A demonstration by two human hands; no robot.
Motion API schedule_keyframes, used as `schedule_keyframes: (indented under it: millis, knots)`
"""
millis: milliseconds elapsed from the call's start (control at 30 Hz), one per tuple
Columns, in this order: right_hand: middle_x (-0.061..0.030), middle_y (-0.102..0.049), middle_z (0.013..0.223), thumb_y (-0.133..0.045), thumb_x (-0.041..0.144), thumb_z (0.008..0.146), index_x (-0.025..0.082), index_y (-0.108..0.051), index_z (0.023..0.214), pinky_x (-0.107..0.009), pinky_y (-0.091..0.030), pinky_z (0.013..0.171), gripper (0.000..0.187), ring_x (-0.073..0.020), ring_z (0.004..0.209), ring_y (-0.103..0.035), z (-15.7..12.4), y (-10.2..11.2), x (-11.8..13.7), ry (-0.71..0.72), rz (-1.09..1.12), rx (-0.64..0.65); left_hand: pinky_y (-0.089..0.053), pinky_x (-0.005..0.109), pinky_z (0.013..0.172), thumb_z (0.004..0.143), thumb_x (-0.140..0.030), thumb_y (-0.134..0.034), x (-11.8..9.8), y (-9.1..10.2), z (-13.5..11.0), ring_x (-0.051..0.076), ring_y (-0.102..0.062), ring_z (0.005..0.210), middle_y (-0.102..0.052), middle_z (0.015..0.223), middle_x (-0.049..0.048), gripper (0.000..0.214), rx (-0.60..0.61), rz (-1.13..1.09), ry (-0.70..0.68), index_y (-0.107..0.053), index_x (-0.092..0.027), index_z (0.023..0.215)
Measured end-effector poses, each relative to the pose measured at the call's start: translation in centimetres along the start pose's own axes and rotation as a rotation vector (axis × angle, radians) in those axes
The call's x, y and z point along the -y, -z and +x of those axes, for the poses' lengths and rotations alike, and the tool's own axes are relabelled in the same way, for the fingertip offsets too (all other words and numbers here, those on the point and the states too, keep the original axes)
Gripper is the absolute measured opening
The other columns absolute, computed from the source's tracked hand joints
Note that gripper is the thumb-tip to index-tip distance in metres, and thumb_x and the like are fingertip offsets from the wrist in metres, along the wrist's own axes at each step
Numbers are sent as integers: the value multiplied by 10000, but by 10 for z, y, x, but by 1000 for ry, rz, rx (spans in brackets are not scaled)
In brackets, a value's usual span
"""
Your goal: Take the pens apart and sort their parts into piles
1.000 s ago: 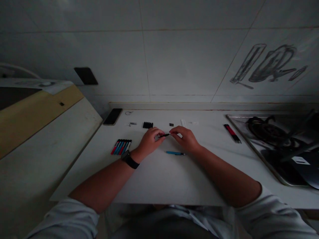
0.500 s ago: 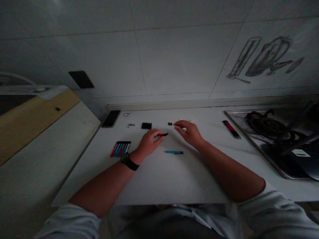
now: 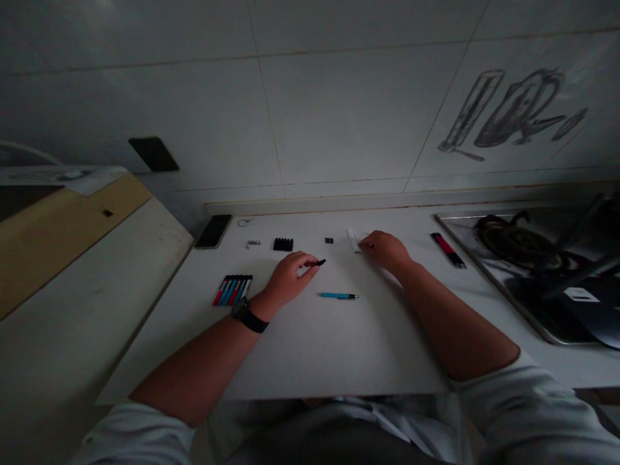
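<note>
Between its thumb and fingertips, my left hand pinches a small black pen part above the counter. Farther right, my right hand reaches down to thin whitish pen tubes, its fingers pressed together at their edge. Whether a tube is in that pinch I cannot tell; the hand covers part of the group. A blue pen lies crosswise in front of both hands. Small dark pieces sit between the hands, toward the wall, and a row of black pen grips is left of them.
Red, blue and white pen barrels lie side by side beyond my left wrist. Small springs, a thin ring and a phone are at the back left. Red and black pens lie beside the stove on the right.
My right hand has moved right, from beside the small dark pieces to the whitish tubes, and more of the tubes now shows. My left hand stays in place with the black part.
</note>
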State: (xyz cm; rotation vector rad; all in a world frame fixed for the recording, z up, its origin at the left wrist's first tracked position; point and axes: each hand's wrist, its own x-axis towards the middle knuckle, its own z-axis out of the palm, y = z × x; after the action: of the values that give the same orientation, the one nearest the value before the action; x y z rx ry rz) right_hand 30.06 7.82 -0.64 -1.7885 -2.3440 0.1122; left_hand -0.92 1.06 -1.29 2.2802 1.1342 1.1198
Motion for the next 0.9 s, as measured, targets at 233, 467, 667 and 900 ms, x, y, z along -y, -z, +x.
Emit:
schedule_keyframes:
  millis: [233,467,667,900]
  knots:
    - [-81,-737,1117,-623,233,922,275,-812,1075,-300,-495,755,246,-221,907,-680,-6,11,1,72,-56,-3,-554,358,838,972,-291,-662,-2,1,0,186,-692,903,-735,949,50,110,4,1,4,-713,-208,1025]
    - [-90,-725,1048,-679,204,892,252,-794,954,-321,-499,777,139,-249,964,-668,-15,15,7,251,-80,106,-550,362,859,973,-275,-661,-2,1,0,185,-694,923,-745,970,49,96,12,15,5,-716,-212,1022]
    - [-81,-721,1017,-677,210,890,223,-764,984,-316,-494,811,129,-218,907,-673,-19,9,26,424,27,142,-541,368,866,971,-265,-661,-1,2,1,189,-691,933,-749,986,50,96,24,34,14,-714,-208,1026]
    - [-91,-719,977,-657,159,896,216,-755,885,-319,-483,788,114,-226,884,-676,-18,9,25,431,20,126,-551,368,862,960,-266,-675,1,2,0,193,-693,921,-741,968,51,99,19,36,25,-714,-209,1031]
